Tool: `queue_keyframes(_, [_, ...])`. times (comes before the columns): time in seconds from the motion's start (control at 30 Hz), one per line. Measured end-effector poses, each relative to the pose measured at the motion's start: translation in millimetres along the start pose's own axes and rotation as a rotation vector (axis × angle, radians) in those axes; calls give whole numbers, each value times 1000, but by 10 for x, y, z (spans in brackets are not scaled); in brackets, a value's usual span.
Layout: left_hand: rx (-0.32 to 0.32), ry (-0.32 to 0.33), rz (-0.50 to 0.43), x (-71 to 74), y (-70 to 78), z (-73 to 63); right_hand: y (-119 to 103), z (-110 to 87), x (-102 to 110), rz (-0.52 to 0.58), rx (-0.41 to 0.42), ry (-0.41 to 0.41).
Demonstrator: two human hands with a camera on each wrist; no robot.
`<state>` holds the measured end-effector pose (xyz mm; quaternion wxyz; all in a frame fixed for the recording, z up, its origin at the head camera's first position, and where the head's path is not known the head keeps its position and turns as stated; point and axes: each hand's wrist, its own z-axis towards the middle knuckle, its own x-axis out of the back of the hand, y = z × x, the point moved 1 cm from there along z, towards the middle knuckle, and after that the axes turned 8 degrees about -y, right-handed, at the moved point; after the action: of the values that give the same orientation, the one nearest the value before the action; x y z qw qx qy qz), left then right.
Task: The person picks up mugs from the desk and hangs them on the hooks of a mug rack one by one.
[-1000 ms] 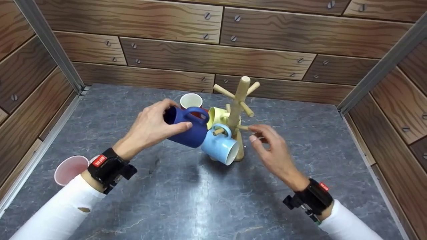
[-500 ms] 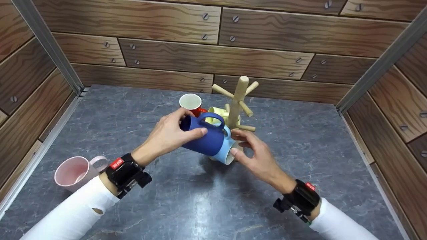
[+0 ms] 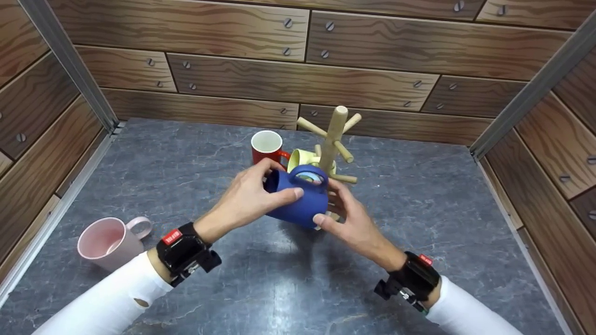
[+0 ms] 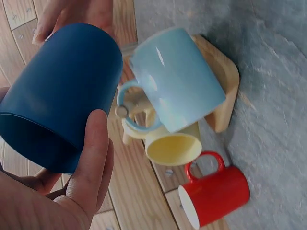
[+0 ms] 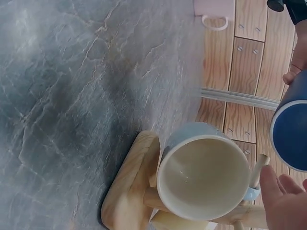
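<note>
A dark blue mug (image 3: 302,207) is tilted in my left hand (image 3: 244,195), which grips it around the rim end, thumb along its side. Its handle points up. My right hand (image 3: 356,223) is at the base end of this mug, fingers and thumb spread and loosely bent. In the right wrist view its fingertips show just beside the mug. Behind it stands a wooden mug tree (image 3: 331,149). A light blue mug (image 4: 177,79) hangs by its handle on a lower peg, mostly hidden in the head view. A yellow mug (image 4: 175,148) is on the tree's far side.
Left of the tree a red mug (image 3: 267,149) with a white inside stands upright on the grey marbled table (image 3: 288,298). A pink mug (image 3: 111,246) is at the left, near my left forearm. Several upper pegs carry nothing. Wood-patterned walls (image 3: 233,74) enclose the table.
My left hand has carried the dark blue mug rightward, in front of the light blue mug. My right hand has moved left from a lower peg to the dark blue mug's base end.
</note>
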<state>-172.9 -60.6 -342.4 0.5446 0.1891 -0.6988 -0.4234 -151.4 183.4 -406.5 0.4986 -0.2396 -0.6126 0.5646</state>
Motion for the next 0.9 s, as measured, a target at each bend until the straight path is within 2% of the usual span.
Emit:
queue_keyframes(0.23, [-2, 2, -52, -155, 15, 56, 56, -49, 46, 171, -26, -62])
queue_keyframes(0.43, [-2, -20, -99, -283, 12, 72, 107, -125, 100, 165, -65, -34])
queue_keyframes(0.57, [-7, -61, -133, -342, 44, 47, 144, -199, 177, 158, -43, 20])
queue_keyframes(0.7, [-72, -121, -177, -425, 80, 28, 160, -268, 267, 221, 12, 80])
queue_keyframes(0.8, [-131, -152, -196, -500, 76, 34, 169, -297, 312, 329, 26, 84])
queue_keyframes(0.9, [-152, -160, -197, -574, 47, 49, 181, -311, 330, 407, 11, 76])
